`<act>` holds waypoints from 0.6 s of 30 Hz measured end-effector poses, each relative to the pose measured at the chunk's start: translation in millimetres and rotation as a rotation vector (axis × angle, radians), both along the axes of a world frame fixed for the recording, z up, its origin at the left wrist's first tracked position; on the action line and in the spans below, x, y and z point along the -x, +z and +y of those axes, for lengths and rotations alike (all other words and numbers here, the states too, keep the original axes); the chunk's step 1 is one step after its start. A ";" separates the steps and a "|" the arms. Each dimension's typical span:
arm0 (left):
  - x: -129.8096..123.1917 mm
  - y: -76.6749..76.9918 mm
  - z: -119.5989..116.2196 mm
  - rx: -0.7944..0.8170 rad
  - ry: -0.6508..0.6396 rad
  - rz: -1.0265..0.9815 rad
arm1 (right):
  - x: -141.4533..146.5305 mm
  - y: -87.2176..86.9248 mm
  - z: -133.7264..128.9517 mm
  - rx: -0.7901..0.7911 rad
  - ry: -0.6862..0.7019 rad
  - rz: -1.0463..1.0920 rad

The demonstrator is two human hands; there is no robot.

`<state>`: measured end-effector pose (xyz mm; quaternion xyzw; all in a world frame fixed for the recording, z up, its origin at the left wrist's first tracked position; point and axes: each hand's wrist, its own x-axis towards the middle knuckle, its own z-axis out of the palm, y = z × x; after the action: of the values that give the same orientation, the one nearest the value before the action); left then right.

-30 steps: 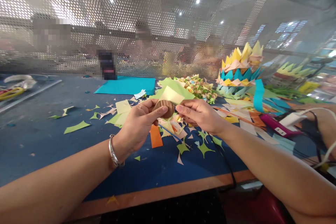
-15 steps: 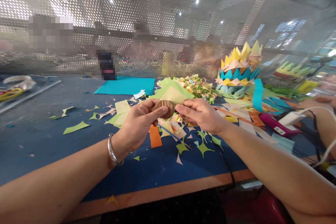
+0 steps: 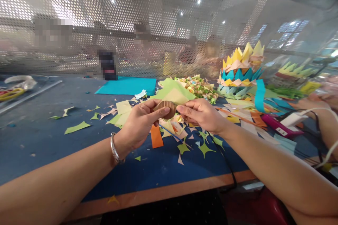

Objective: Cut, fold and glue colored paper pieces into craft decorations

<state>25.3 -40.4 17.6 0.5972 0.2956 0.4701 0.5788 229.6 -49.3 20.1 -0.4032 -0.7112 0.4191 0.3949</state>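
My left hand [image 3: 144, 121], with a silver bangle at the wrist, pinches a round brown striped disc [image 3: 171, 110] between thumb and fingers. Close to the disc's right edge, my right hand [image 3: 198, 113] has its thumb and fingers pressed together; whatever lies between them is too small to make out. Just behind the disc are a green paper sheet [image 3: 169, 86] and a pale yellow paper piece [image 3: 175, 95]. Below the hands lie green paper scraps [image 3: 204, 149] and an orange paper strip [image 3: 157, 137].
Turquoise paper [image 3: 129, 86] lies at the back, beside a pile of folded paper pieces [image 3: 199, 86]. Layered pointed paper crowns [image 3: 239, 72] stand at back right. A magenta power strip [image 3: 280, 126] with cables is near another person's arm [image 3: 320, 116]. Yellow-handled scissors [image 3: 12, 94] lie far left.
Both hands stay almost in place around the disc, which tilts slightly. At the right edge, the other person's hand has shifted a little.
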 end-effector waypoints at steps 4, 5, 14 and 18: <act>0.7 -1.0 1.8 -0.015 0.000 0.025 | 0.0 -0.1 0.8 0.015 -0.006 0.000; 1.0 -1.6 2.6 -0.013 -0.004 0.030 | 0.0 -0.3 1.0 0.015 -0.007 -0.002; 0.7 -4.9 5.3 -0.026 -0.001 0.017 | 2.3 1.5 -0.7 0.069 -0.019 0.027; -0.3 -3.4 5.7 -0.092 0.030 -0.041 | 2.9 1.9 -1.5 0.087 -0.010 0.043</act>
<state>25.5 -34.8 14.2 0.6090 0.2704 0.5040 0.5496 226.7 -50.8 22.0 -0.4144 -0.6816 0.4561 0.3946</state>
